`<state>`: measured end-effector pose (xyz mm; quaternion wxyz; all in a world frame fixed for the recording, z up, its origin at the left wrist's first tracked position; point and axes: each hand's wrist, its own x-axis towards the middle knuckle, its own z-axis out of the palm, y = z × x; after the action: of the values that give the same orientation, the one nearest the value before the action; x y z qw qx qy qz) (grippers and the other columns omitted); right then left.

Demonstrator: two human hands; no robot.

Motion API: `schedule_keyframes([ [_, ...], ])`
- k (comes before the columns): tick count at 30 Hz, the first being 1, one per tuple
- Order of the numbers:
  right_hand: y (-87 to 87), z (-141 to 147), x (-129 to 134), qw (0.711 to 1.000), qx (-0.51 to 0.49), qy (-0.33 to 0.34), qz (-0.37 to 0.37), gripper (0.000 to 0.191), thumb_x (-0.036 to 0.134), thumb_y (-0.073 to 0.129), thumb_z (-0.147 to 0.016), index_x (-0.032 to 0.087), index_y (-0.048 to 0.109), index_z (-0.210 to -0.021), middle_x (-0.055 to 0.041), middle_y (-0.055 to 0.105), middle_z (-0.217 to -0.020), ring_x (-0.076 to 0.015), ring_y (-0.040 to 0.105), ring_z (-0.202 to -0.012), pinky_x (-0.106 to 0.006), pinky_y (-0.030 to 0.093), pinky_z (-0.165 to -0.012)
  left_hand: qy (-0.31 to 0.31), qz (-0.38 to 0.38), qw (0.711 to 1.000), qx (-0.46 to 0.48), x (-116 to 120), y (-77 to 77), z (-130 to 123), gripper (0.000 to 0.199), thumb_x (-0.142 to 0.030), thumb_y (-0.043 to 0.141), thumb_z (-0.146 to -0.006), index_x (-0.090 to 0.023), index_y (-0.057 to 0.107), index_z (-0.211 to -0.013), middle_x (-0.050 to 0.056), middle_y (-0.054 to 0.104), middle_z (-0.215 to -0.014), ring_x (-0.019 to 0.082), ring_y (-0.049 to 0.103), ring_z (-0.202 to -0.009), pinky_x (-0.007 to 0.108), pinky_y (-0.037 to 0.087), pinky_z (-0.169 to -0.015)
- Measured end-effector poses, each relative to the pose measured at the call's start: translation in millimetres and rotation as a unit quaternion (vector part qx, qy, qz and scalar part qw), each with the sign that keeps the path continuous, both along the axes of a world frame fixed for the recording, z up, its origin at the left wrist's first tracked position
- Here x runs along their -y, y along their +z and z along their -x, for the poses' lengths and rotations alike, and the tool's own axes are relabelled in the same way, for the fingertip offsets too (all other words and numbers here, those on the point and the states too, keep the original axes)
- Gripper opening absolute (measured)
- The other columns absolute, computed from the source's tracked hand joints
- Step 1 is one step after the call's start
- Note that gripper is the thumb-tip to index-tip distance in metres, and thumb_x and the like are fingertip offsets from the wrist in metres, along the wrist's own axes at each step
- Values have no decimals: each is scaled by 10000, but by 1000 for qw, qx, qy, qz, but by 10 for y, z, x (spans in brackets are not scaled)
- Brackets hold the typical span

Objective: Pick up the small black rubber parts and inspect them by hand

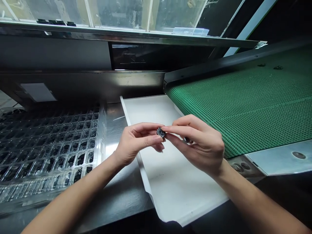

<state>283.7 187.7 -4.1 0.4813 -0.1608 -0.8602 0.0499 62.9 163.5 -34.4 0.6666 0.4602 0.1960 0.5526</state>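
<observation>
A small round black part (161, 132) with a ring-like face is held above a white tray (170, 175). My left hand (138, 139) pinches it from the left between thumb and fingers. From the right, the thumb and index finger of my right hand (200, 143) grip the same part. Another small dark, shiny piece (187, 140) shows within the curled fingers of my right hand; its shape is mostly hidden.
On the left, a clear compartment tray (101, 139) holds several black parts. A green mesh conveyor belt (253, 104) lies at the right, with two small dark parts (278, 67) at its far end. A metal ledge with glass panels runs across the back.
</observation>
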Motion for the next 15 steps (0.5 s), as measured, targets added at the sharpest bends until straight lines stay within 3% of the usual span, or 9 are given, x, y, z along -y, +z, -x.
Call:
schedule_keyframes([
  [3,21,7,16,999,-6,-1,39,318,-5,722,-1078,187,788,-1322,-47,693,-1110,-160,642,-881,-277,502,-645,38,-24,999,-2,3,-26,-25,302,-185,981,-874,-231,910,-1165,83,839,-967,208,821,-787,317,729,-784],
  [6,42,-7,34,994,-4,-11,113,225,236,740,-1162,182,750,-1381,-56,661,-1122,-183,612,-882,-299,450,-606,65,-40,997,-8,8,-21,-30,320,-177,975,-876,-242,907,-1181,73,837,-998,204,823,-812,317,737,-793],
  [8,42,-27,31,990,10,-17,139,388,487,637,-1244,174,713,-1460,-81,638,-1169,-225,612,-963,-337,486,-699,75,-43,996,-16,12,6,-20,327,-182,977,-874,-242,905,-1188,71,836,-981,204,821,-811,314,738,-786],
  [10,33,-41,20,990,22,-21,139,537,587,453,-1292,169,667,-1553,-110,629,-1254,-263,613,-1082,-389,517,-867,87,-42,995,-24,17,39,-5,327,-190,985,-867,-233,905,-1182,76,836,-957,205,819,-802,312,736,-783],
  [12,22,-41,14,992,22,-21,119,475,461,397,-1313,167,637,-1598,-118,635,-1285,-268,621,-1138,-410,511,-963,102,-39,994,-32,23,62,6,330,-203,999,-853,-219,905,-1169,82,837,-946,210,819,-793,317,736,-781],
  [15,9,-18,22,997,21,-13,73,369,203,482,-1255,182,637,-1590,-91,695,-1200,-242,680,-1043,-389,539,-934,117,-39,992,-39,34,70,4,325,-224,1012,-840,-200,900,-1144,87,840,-952,224,825,-798,331,739,-780],
])
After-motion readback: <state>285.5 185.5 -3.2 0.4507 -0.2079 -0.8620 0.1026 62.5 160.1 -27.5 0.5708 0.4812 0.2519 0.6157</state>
